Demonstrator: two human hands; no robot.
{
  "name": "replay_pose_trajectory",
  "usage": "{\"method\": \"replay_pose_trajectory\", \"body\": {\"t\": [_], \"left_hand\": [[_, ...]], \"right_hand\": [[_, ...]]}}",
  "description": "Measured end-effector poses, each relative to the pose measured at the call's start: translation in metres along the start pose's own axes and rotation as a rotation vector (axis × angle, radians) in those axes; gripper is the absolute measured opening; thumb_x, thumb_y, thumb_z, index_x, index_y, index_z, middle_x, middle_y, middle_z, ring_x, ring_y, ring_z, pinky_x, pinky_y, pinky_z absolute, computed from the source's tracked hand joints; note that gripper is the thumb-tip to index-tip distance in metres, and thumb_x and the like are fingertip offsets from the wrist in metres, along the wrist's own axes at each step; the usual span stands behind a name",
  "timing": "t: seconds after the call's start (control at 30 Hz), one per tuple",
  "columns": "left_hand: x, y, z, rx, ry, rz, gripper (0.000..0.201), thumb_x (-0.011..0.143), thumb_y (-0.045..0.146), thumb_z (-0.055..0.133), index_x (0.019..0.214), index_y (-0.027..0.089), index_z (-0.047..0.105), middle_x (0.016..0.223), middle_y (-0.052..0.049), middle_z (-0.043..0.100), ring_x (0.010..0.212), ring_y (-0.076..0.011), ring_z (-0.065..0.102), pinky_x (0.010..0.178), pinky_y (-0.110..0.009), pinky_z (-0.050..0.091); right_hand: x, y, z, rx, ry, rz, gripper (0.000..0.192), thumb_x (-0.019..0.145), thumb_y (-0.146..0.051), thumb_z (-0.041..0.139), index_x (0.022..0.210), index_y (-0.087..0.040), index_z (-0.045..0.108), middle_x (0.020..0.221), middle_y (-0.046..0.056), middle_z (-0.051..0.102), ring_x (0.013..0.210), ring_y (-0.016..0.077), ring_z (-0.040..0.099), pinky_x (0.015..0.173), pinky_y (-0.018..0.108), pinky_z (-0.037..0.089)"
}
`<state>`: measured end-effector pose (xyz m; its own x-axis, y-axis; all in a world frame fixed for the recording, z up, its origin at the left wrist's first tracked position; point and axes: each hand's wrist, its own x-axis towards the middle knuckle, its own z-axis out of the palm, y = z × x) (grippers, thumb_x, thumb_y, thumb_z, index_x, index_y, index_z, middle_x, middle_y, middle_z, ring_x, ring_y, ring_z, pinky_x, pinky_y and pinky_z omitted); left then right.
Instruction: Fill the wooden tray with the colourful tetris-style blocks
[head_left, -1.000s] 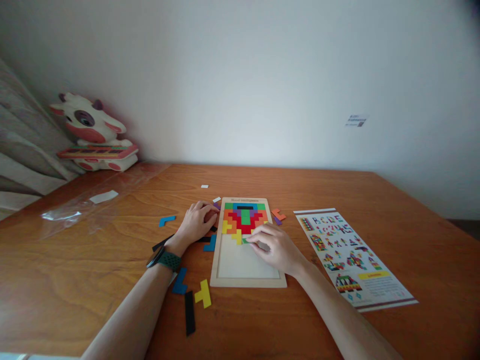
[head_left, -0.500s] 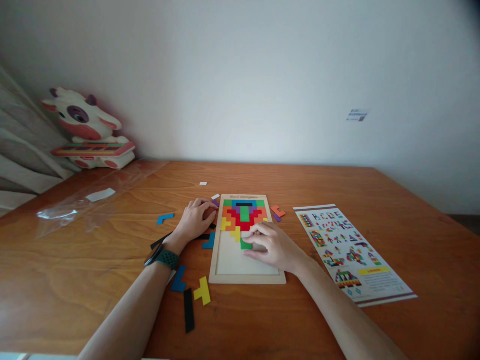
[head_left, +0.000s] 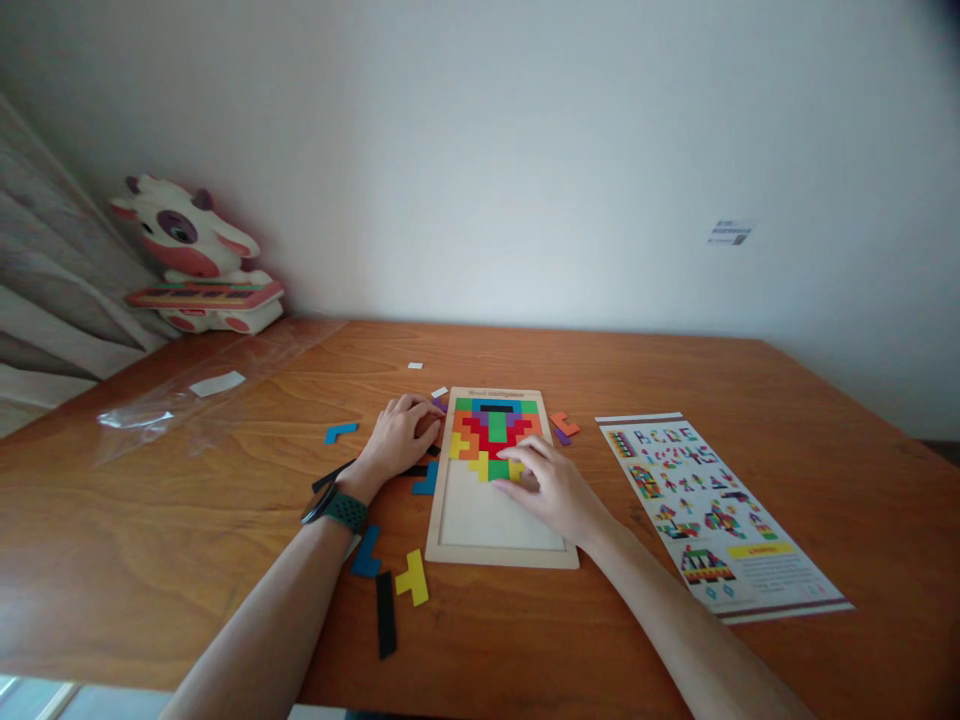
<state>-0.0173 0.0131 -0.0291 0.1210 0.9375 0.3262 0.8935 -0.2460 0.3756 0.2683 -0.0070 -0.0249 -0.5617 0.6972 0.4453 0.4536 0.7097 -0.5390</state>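
A wooden puzzle board lies before me, its upper half filled with coloured block pieces and its lower half showing bare backing. My right hand reaches over it from the right. Thumb and fingers bracket a green puzzle piece, which sits just under the red pieces and beside a yellow piece. My left hand rests on the table by the board's left edge, fingers loosely bent and holding nothing visible. Its fingertips are close to a purple piece, partly covered.
Left of the board lie blue pieces, a yellow piece and a black strip. Orange and purple pieces lie to its right. A printed pattern sheet, clear plastic bag and cow toy keyboard are farther out.
The green piece has moved up the board against the red pieces, with my right hand following. My left hand stays by the board's edge. The whole view has shifted slightly.
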Motion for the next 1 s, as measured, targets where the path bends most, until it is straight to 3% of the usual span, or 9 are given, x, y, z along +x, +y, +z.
{"method": "replay_pose_trajectory", "body": {"t": [0.23,0.4,0.53,0.7,0.83,1.0], "left_hand": [[-0.001,0.001,-0.001,0.000,0.006,0.008,0.023,0.092,0.032,0.053,0.106,0.026,0.071,0.113,-0.006,0.064,0.107,-0.0265,0.058,0.102,-0.047,0.045],[-0.001,0.000,0.000,0.011,0.016,0.023,0.022,0.092,0.031,0.055,0.106,0.026,0.071,0.113,-0.006,0.064,0.107,-0.0256,0.058,0.102,-0.046,0.045],[-0.001,-0.001,0.000,0.018,0.011,0.029,0.022,0.092,0.030,0.055,0.107,0.025,0.070,0.114,-0.007,0.063,0.107,-0.0257,0.058,0.100,-0.046,0.047],[-0.001,0.000,0.000,0.018,0.008,0.027,0.022,0.092,0.030,0.055,0.107,0.025,0.070,0.115,-0.007,0.063,0.108,-0.0261,0.058,0.101,-0.047,0.046],[-0.001,0.001,-0.001,0.013,0.011,0.026,0.022,0.092,0.030,0.054,0.107,0.025,0.070,0.113,-0.007,0.064,0.107,-0.0268,0.058,0.100,-0.048,0.046],[0.000,0.003,-0.002,-0.002,0.022,0.080,0.022,0.094,0.031,0.051,0.105,0.023,0.069,0.113,-0.008,0.064,0.105,-0.0261,0.060,0.098,-0.046,0.048]], "right_hand": [[0.001,0.006,-0.010,-0.102,0.030,-0.024,0.039,0.083,-0.038,0.078,0.117,-0.024,0.065,0.106,0.008,0.063,0.102,0.0259,0.062,0.092,0.046,0.053],[0.001,-0.002,-0.007,-0.203,-0.013,-0.125,0.024,0.095,-0.027,0.064,0.118,-0.026,0.070,0.103,0.009,0.062,0.096,0.0237,0.060,0.089,0.044,0.052],[0.001,-0.014,0.001,-0.245,-0.084,-0.212,0.025,0.097,-0.021,0.060,0.117,-0.030,0.073,0.101,0.008,0.063,0.093,0.0225,0.061,0.084,0.041,0.051],[0.001,-0.018,0.001,-0.220,-0.087,-0.172,0.024,0.098,-0.023,0.058,0.114,-0.029,0.075,0.102,0.008,0.062,0.091,0.0215,0.060,0.084,0.041,0.050],[0.003,-0.007,-0.008,-0.197,0.036,-0.082,0.022,0.098,-0.026,0.056,0.112,-0.025,0.072,0.102,0.009,0.064,0.094,0.0235,0.062,0.087,0.043,0.051],[0.001,0.030,-0.026,-0.318,0.266,0.143,0.021,0.097,-0.025,0.052,0.106,-0.021,0.070,0.102,0.011,0.067,0.095,0.0272,0.064,0.085,0.044,0.053]]}}
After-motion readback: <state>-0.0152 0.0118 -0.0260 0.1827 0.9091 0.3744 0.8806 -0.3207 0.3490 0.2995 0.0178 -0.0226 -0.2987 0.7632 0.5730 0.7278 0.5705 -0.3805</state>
